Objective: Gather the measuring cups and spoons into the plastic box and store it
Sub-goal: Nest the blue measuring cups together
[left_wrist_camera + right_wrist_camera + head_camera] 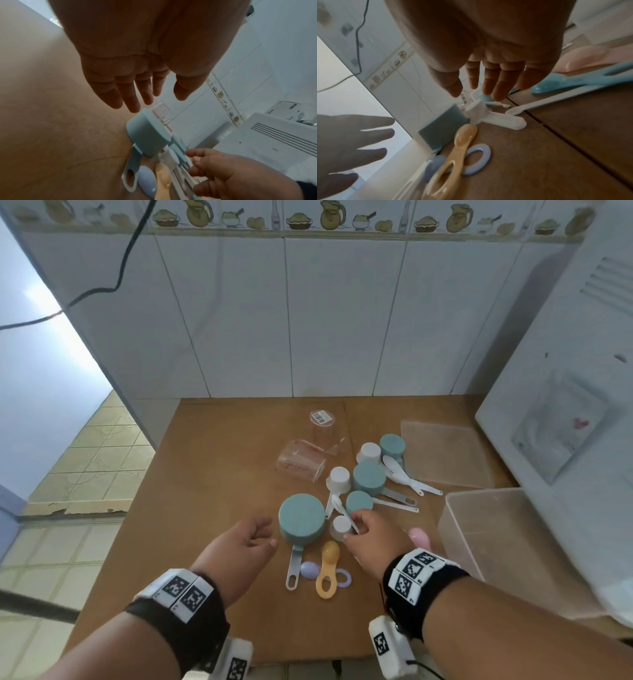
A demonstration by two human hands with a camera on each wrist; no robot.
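Head view had the left hand point(245, 546) hovering with a loose, empty grip beside the big teal cup point(301, 518); right hand point(373, 537) over the small white cup point(341, 527), fingers relaxed, maybe touching it. Plastic box point(486, 546) sat empty on the worktop point(212, 467), far right.

On the brown table point(219, 460) lie teal cups point(301, 517), white cups point(339, 477), an orange spoon point(328, 568), a lilac spoon point(310, 570) and a pink one point(420, 537), behind them white wall tiles point(342, 313) bordered with yellow jugs.
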